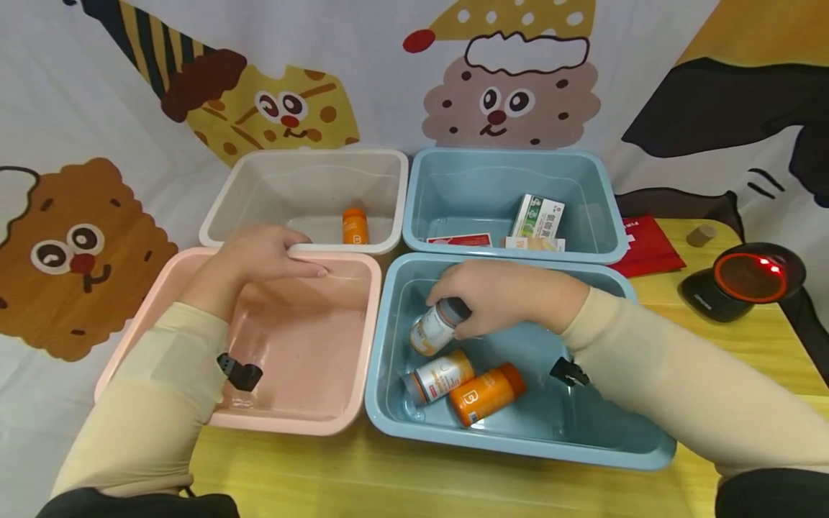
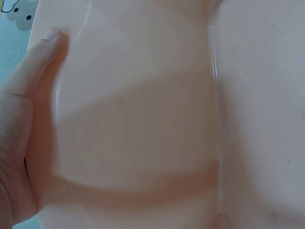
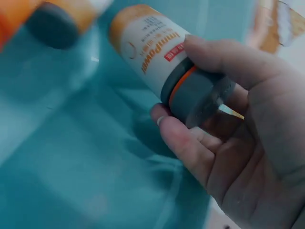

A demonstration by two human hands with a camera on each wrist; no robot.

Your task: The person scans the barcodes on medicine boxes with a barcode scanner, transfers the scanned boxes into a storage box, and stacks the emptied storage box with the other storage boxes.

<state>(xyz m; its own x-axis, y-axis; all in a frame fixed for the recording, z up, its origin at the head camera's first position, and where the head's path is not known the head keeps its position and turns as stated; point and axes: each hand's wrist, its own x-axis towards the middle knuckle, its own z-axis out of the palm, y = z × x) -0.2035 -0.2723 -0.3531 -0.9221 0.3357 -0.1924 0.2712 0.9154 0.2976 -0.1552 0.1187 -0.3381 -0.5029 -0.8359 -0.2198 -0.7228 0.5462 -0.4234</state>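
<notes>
In the head view my right hand [image 1: 488, 295] is inside the front blue bin [image 1: 557, 439], holding a supplement bottle [image 1: 432, 331] by its dark grey cap. The right wrist view shows that bottle [image 3: 152, 50] tilted, white and orange, between my thumb and fingers. Beneath it on the bin floor lie a similar bottle [image 1: 440, 377] and an orange bottle [image 1: 487, 394], side by side. My left hand [image 1: 262, 252] grips the far rim of the pink bin [image 1: 291, 424], thumb [image 2: 40, 59] against the inner wall, other fingers over the outside.
Behind stand a grey bin [image 1: 311, 162] with an orange bottle [image 1: 355, 226] and another blue bin [image 1: 505, 162] with several boxes [image 1: 539, 216]. At right on the wooden table [image 1: 291, 475] are a red packet [image 1: 650, 244], a cork-like piece [image 1: 701, 235] and a black device with red lights [image 1: 745, 280].
</notes>
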